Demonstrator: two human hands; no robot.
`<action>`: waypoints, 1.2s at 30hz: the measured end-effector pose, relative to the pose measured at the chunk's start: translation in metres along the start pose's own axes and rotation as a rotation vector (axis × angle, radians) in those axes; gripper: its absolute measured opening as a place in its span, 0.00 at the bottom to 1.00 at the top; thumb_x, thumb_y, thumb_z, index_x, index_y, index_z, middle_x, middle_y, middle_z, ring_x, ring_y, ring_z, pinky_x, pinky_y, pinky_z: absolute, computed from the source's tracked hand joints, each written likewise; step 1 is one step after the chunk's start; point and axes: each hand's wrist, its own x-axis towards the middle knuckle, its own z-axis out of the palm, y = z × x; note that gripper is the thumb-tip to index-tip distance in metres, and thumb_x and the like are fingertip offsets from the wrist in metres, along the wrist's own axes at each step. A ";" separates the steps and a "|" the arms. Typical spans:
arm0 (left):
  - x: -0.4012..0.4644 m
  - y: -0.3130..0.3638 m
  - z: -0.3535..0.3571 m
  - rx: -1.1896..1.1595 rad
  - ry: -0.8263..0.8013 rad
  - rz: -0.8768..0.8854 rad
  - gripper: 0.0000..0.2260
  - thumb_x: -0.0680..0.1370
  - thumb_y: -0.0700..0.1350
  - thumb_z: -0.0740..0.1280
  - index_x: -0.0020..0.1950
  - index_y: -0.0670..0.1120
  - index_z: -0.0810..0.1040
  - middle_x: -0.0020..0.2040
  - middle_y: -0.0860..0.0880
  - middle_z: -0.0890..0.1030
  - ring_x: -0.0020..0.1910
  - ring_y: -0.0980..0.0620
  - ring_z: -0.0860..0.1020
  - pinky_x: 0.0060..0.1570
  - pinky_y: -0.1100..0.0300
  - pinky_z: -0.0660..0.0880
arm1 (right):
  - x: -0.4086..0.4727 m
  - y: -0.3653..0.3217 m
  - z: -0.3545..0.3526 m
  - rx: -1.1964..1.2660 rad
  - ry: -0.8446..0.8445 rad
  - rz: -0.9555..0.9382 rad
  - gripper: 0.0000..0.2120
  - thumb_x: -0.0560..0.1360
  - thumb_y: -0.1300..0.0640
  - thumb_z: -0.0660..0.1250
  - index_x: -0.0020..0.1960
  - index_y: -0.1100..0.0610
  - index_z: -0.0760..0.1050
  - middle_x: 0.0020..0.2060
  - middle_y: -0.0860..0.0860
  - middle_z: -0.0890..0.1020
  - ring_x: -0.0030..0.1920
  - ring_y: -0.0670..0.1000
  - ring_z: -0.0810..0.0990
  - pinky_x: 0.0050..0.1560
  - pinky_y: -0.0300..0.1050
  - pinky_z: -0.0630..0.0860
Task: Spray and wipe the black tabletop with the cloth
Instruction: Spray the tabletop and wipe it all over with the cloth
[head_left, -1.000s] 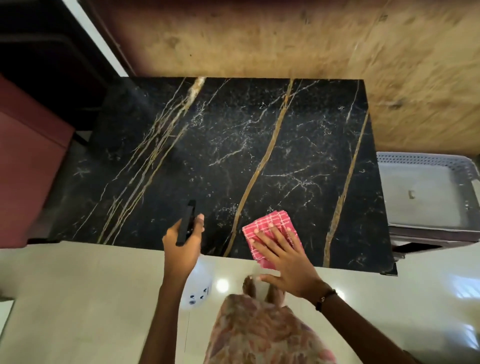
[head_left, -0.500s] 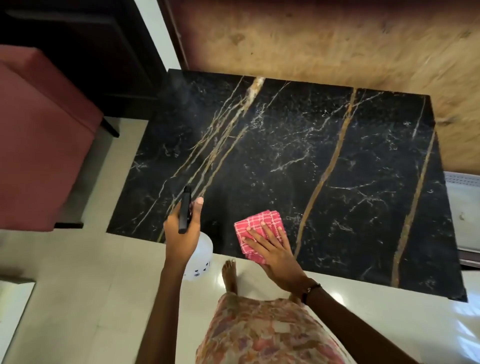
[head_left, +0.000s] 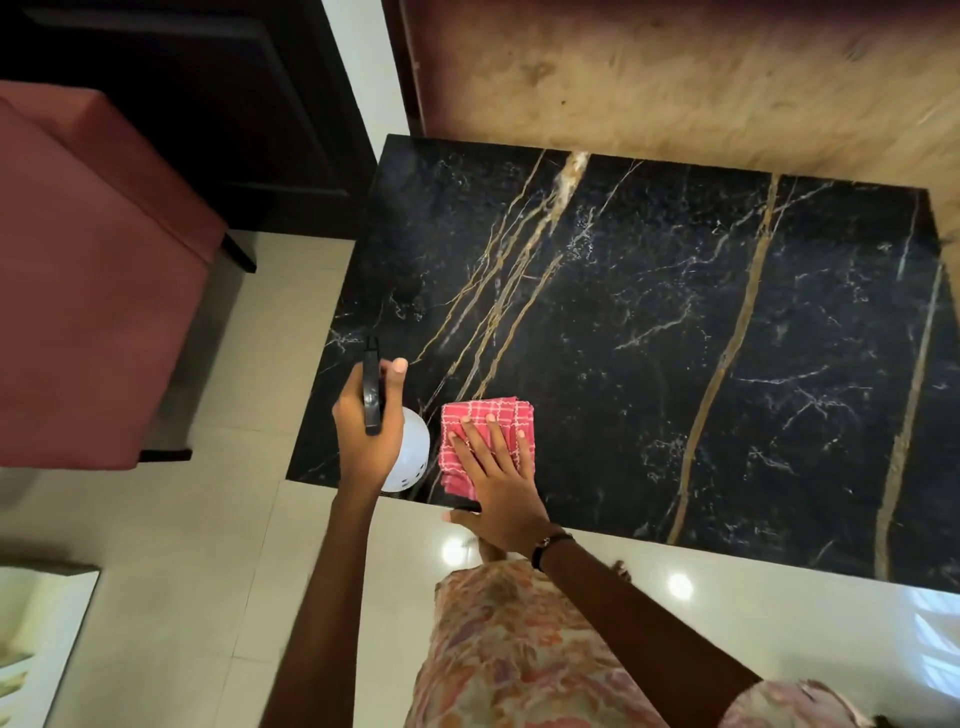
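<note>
The black tabletop (head_left: 649, 332) with gold and white veins fills the middle and right of the head view. A folded pink checked cloth (head_left: 470, 426) lies near its front left corner. My right hand (head_left: 501, 483) presses flat on the cloth with straight fingers. My left hand (head_left: 369, 431) grips a white spray bottle (head_left: 413, 457) with a black nozzle head, held over the table's front left corner and pointing away from me.
A red upholstered chair (head_left: 88, 291) stands left of the table on the pale tiled floor (head_left: 171, 571). A brown wall (head_left: 675, 78) runs behind the table. My patterned dress and feet are at the table's front edge.
The view has swung left, so the table now sits further right. Both hands have shifted toward the table's front left corner, with the cloth sliding left under my right hand.
</note>
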 end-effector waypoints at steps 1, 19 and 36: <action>0.001 -0.003 -0.001 -0.001 -0.006 0.001 0.13 0.77 0.50 0.64 0.54 0.42 0.76 0.47 0.36 0.82 0.48 0.39 0.81 0.50 0.58 0.78 | 0.001 0.000 0.000 -0.013 0.009 -0.007 0.44 0.68 0.30 0.60 0.76 0.51 0.52 0.75 0.53 0.61 0.75 0.60 0.54 0.68 0.67 0.45; -0.016 0.004 0.006 -0.017 0.104 -0.026 0.20 0.78 0.55 0.63 0.65 0.45 0.71 0.55 0.44 0.83 0.54 0.45 0.82 0.55 0.52 0.77 | 0.024 -0.078 -0.054 0.674 0.179 0.046 0.36 0.75 0.51 0.69 0.76 0.56 0.55 0.75 0.53 0.62 0.75 0.54 0.59 0.74 0.53 0.60; -0.157 0.117 0.154 0.050 -0.225 0.317 0.20 0.76 0.55 0.66 0.64 0.47 0.70 0.42 0.59 0.78 0.48 0.54 0.80 0.52 0.59 0.76 | -0.123 0.077 -0.169 0.584 0.650 0.091 0.22 0.75 0.58 0.67 0.68 0.55 0.70 0.58 0.52 0.81 0.55 0.54 0.80 0.52 0.54 0.79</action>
